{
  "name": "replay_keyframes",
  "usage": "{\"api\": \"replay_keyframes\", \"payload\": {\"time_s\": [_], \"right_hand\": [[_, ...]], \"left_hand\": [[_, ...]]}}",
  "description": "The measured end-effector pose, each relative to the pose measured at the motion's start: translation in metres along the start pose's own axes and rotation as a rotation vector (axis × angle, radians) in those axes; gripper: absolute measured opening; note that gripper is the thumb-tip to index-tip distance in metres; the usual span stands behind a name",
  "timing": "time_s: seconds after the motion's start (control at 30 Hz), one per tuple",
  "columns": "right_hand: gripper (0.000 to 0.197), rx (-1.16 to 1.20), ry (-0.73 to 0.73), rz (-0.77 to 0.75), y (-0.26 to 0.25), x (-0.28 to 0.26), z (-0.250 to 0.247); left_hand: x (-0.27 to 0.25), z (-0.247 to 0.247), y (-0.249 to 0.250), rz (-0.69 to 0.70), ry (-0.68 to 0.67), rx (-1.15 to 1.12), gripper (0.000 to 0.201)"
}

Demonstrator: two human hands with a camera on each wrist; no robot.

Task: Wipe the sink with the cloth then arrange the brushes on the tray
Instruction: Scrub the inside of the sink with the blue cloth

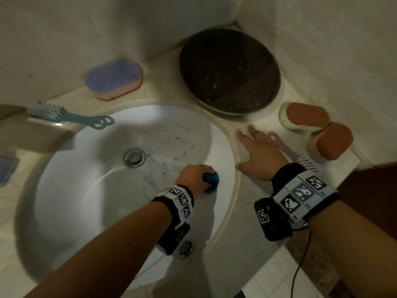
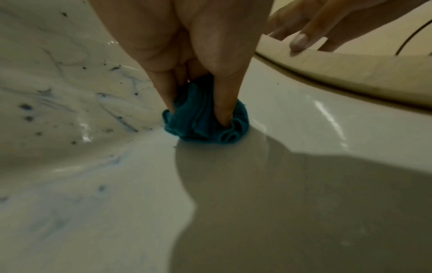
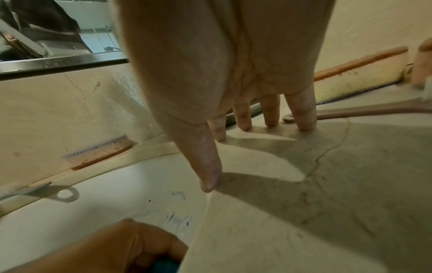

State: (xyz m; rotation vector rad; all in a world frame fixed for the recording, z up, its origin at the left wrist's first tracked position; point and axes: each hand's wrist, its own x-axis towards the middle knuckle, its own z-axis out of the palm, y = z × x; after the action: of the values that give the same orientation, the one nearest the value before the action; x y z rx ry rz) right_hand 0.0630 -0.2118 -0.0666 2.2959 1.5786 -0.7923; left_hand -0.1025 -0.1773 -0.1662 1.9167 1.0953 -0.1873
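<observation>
My left hand [image 1: 194, 177] grips a bunched teal cloth [image 1: 211, 181] [image 2: 205, 120] and presses it against the right inner wall of the white sink [image 1: 86, 168], which carries blue and black smears [image 1: 167, 147]. Flat on the counter just right of the sink rim lies my right hand [image 1: 257, 151] [image 3: 233, 120], its fingers spread. A dark round tray [image 1: 229, 72] stands at the back. A blue brush [image 1: 64, 117] lies on the left rim, and a pink brush [image 1: 298, 155] lies beside my right hand. A purple-topped scrubber [image 1: 115, 81] and two orange-topped scrubbers [image 1: 305, 116] [image 1: 332, 141] rest on the counter.
Walls close off the back and the right side of the counter. The chrome drain [image 1: 134, 157] sits in the middle of the basin. A bluish pad [image 1: 7, 168] lies at the far left edge. A black cable [image 1: 300, 265] hangs from my right wrist.
</observation>
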Motion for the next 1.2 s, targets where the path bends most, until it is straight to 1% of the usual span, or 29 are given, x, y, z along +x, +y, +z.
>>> {"api": "replay_keyframes", "payload": {"time_s": [0.07, 0.13, 0.2, 0.27, 0.37, 0.6, 0.7, 0.83, 0.97, 1.03, 1.1, 1.2], "right_hand": [[0.093, -0.004, 0.005, 0.004, 0.0, 0.0, 0.0], [0.093, -0.005, 0.008, 0.004, 0.0, 0.0, 0.0], [0.093, -0.004, 0.011, 0.006, 0.0, 0.0, 0.001], [0.093, -0.002, 0.017, 0.007, 0.001, 0.001, 0.002], [0.093, 0.004, 0.022, 0.002, 0.001, 0.002, 0.003], [0.094, 0.017, 0.006, 0.021, -0.002, 0.001, 0.002], [0.094, 0.014, 0.008, 0.023, -0.003, 0.001, 0.003], [0.094, 0.022, 0.005, 0.03, -0.004, 0.001, 0.003], [0.094, 0.007, 0.01, 0.027, -0.004, 0.001, 0.002], [0.093, 0.018, 0.01, 0.032, -0.004, 0.0, 0.003], [0.093, 0.034, 0.011, 0.036, -0.004, 0.0, 0.003], [0.093, 0.042, 0.012, 0.043, -0.004, 0.0, 0.004]], "left_hand": [[0.003, -0.009, 0.001, -0.004, -0.004, -0.059, 0.034], [0.009, -0.019, 0.003, -0.02, 0.037, -0.082, 0.033], [0.017, -0.023, 0.003, -0.057, 0.119, -0.153, 0.041], [0.021, -0.019, 0.004, -0.096, 0.155, -0.201, 0.052], [0.017, -0.009, 0.005, -0.107, 0.093, -0.146, 0.06], [-0.005, -0.009, -0.004, 0.029, -0.132, 0.106, 0.051], [-0.011, -0.011, -0.007, 0.073, -0.203, 0.207, 0.05], [-0.017, -0.017, -0.011, 0.103, -0.283, 0.215, 0.052], [-0.021, -0.023, -0.017, 0.133, -0.346, 0.227, 0.049], [-0.025, -0.02, -0.017, 0.155, -0.349, 0.266, 0.051], [-0.029, -0.014, -0.019, 0.169, -0.31, 0.281, 0.049], [-0.028, -0.006, -0.025, 0.15, -0.224, 0.247, 0.044]]}}
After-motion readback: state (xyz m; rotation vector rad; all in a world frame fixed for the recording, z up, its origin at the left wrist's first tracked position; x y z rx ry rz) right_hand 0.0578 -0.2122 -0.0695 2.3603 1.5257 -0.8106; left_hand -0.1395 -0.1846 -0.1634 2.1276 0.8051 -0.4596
